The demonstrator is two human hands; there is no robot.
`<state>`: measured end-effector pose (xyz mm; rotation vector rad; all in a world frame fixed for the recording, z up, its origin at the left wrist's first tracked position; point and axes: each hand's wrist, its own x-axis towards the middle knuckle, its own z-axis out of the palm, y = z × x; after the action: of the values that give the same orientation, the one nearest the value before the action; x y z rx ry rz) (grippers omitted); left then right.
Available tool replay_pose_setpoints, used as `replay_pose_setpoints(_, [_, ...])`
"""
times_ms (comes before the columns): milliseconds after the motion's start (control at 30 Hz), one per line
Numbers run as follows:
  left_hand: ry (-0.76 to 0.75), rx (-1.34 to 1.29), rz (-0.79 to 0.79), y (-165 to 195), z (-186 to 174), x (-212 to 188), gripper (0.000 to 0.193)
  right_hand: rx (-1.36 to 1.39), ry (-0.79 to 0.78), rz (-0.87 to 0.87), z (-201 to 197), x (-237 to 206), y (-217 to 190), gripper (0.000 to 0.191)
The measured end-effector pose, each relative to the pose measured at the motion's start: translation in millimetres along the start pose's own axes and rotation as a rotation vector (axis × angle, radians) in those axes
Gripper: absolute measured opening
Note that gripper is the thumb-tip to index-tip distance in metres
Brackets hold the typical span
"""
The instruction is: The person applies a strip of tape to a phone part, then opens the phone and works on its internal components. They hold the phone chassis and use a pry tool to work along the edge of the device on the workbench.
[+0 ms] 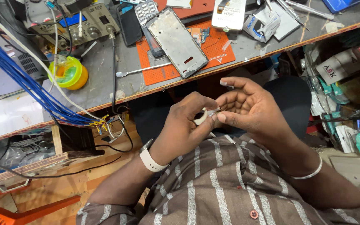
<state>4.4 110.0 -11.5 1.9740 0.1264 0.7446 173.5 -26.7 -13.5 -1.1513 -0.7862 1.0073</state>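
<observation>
Now the two hands are meeting in front of the person's lap, just below the edge of the worktop [105, 83]. The left hand [184, 129] is curling around a small pale ring-shaped part [201, 118], pinching it between thumb and fingers. The right hand [246, 110] is closing in from the other side, its fingertips nipping a thin metallic bit [214, 111] right against that part; whether it is a tool tip or a tiny component is too small to tell.

By my reading, this is the fiddly middle of the job: the small piece is being worked or lined up in the air, both hands narrow and fully occupied, nothing set down yet. The next move is looking like one that asks for a steady left grip while the right fingertips are making a fine adjustment; any slip could drop the piece into the lap.

Up on the worktop, a bare phone frame [176, 41] is lying on an orange mat [213, 50], a slim metal pry tool [142, 70] beside it, and a yellow-green tub [68, 73] is sitting near a bundle of blue wires [17, 75].
</observation>
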Motion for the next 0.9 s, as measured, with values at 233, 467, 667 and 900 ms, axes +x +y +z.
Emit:
replay_pose_setpoints(233, [-0.017, 0.03, 0.011, 5.1, 0.7, -9.6, 0.027, 0.209, 0.002, 0.134, 9.1, 0.1, 15.0, 0.066])
replay_pose_setpoints(467, [-0.047, 0.03, 0.026, -0.5, -0.4, -7.5, 0.029, 0.236, -0.007, 0.196, 7.3, 4.5, 22.2, 0.065])
replay_pose_setpoints(667, [-0.07, 0.03, 0.027, -3.3, -2.1, -4.6, 0.03, 0.234, -0.036, 0.181, 5.6, 7.4, 24.5, 0.065])
replay_pose_setpoints(900, [-0.137, -0.038, -0.004, -3.9, -3.3, -1.8, 0.033, 0.329, -0.042, 0.166, -1.0, 13.6, 35.5, 0.061])
